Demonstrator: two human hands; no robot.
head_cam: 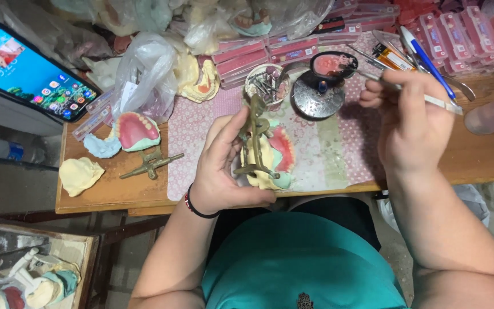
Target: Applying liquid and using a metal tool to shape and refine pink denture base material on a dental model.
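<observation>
brass articulator (255, 140) with denture cast sits in left hand (221, 171) grip.

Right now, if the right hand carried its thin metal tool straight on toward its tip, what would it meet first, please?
Probably the small round dish of pink wax: the right hand points its thin metal tool up-left, and the tip lies at that dish's rim, though depth is unclear.
</observation>
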